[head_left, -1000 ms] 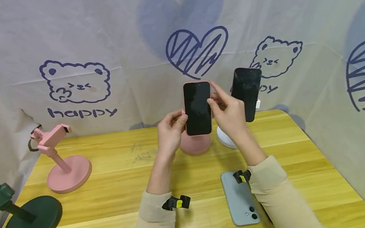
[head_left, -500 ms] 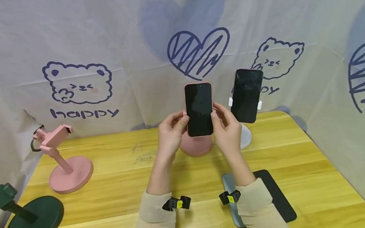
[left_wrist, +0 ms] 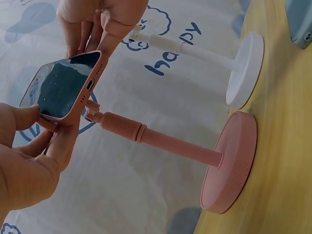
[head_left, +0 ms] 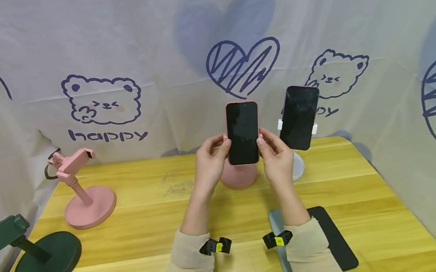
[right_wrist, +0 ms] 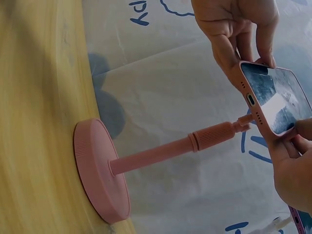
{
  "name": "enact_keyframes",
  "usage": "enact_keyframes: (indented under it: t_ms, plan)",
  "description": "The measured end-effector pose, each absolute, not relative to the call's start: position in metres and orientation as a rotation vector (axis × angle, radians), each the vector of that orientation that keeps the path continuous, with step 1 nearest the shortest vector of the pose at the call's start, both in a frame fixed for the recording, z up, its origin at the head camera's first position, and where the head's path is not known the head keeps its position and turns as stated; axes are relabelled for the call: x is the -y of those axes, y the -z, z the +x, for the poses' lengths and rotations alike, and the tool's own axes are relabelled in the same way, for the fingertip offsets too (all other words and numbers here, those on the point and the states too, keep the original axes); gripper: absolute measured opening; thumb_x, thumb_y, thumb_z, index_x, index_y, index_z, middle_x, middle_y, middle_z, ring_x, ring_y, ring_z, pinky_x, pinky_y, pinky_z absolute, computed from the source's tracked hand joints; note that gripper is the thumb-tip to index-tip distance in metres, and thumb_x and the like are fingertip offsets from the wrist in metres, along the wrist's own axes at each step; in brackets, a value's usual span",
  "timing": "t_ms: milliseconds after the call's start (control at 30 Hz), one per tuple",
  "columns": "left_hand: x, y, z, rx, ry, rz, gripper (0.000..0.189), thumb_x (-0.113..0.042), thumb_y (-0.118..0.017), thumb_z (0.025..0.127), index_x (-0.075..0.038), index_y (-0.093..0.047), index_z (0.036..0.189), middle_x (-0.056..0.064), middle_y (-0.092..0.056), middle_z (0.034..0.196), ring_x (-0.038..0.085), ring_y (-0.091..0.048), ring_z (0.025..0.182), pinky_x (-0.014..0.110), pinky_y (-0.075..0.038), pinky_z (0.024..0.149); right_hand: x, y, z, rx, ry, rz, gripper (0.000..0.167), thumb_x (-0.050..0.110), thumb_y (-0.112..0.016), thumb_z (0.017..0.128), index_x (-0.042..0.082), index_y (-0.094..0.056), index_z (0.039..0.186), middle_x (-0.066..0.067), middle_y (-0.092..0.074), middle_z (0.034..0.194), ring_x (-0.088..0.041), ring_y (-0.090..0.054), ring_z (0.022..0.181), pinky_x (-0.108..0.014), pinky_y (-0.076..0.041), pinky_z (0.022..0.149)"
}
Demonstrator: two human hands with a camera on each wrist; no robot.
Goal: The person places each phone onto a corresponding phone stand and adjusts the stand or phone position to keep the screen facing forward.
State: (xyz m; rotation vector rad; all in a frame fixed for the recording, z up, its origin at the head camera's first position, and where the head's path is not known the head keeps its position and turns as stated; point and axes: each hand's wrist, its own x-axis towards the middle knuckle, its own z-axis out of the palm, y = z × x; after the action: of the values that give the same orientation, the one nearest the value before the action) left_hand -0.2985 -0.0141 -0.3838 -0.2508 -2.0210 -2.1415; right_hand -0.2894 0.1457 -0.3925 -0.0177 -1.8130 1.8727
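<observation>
Near the far edge of the surface [head_left: 140,238], the pink phone [head_left: 244,132] is being gripped by left hand [head_left: 210,161] and right hand [head_left: 277,156]; dropping could be caused by early release.

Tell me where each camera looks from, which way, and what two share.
Head: worn on the head, facing forward and down at the table and printed backdrop; shows both sleeves, left grip and right grip.
Left wrist: on the left wrist, sideways image, facing the pink-cased phone and pink phone stand; shows both grips.
Right wrist: on the right wrist, turned oppositely, facing the same phone and stand; both grips.
Shared: both wrist views show the charging port.
</observation>
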Motion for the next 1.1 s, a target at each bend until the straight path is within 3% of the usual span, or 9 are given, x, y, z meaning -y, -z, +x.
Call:
enact_keyframes:
  t_ms: [233,500,667,867,1100]
  plan:
    - [0.019,0.387,-0.293,2.059,1.943,-0.275,0.044,-0.018,-0.069,0.102,-0.002,-0.059,0.142,0.016,-0.068,0.127,0.030,-0.070,0.109,0.039,-0.060,0.090,-0.149,0.393,-0.289,1.827,-1.893,-0.051,0.032,0.008,-0.069,0.101,0.000,-0.070,0.132,-0.016,-0.071,0.123,-0.004,-0.066,0.095,-0.014,-0.057,0.085]
    - [0.048,0.391,-0.288,2.093,1.793,-0.254,0.046,-0.014,-0.065,0.104,-0.004,-0.054,0.147,0.013,-0.064,0.131,0.029,-0.067,0.115,0.046,-0.058,0.098,-0.149,0.391,-0.289,1.851,-1.897,-0.035,0.033,0.010,-0.069,0.101,0.002,-0.070,0.133,-0.016,-0.070,0.128,-0.005,-0.067,0.098,-0.015,-0.057,0.087]
    - [0.075,0.396,-0.286,2.057,1.679,-0.209,0.046,-0.010,-0.065,0.103,0.001,-0.052,0.146,0.016,-0.063,0.136,0.033,-0.063,0.122,0.046,-0.055,0.102,-0.149,0.390,-0.291,1.833,-1.929,-0.030,0.033,0.009,-0.068,0.101,0.001,-0.069,0.133,-0.016,-0.070,0.128,-0.006,-0.067,0.099,-0.014,-0.057,0.086]
    - [0.115,0.407,-0.285,2.060,1.569,0.008,0.051,-0.010,-0.065,0.102,0.002,-0.049,0.149,0.018,-0.055,0.148,0.036,-0.055,0.132,0.048,-0.047,0.112,-0.149,0.389,-0.293,1.810,-1.951,-0.031,0.032,0.008,-0.069,0.101,0.001,-0.070,0.133,-0.011,-0.071,0.120,-0.005,-0.067,0.096,-0.017,-0.057,0.084]
    - [0.170,0.419,-0.277,2.073,1.473,0.386,0.060,-0.018,-0.064,0.101,0.001,-0.041,0.153,0.023,-0.043,0.150,0.038,-0.047,0.136,0.052,-0.041,0.114,-0.148,0.390,-0.291,1.807,-1.971,-0.016,0.033,0.009,-0.068,0.102,0.002,-0.069,0.134,-0.008,-0.071,0.119,-0.007,-0.067,0.098,-0.018,-0.058,0.086]
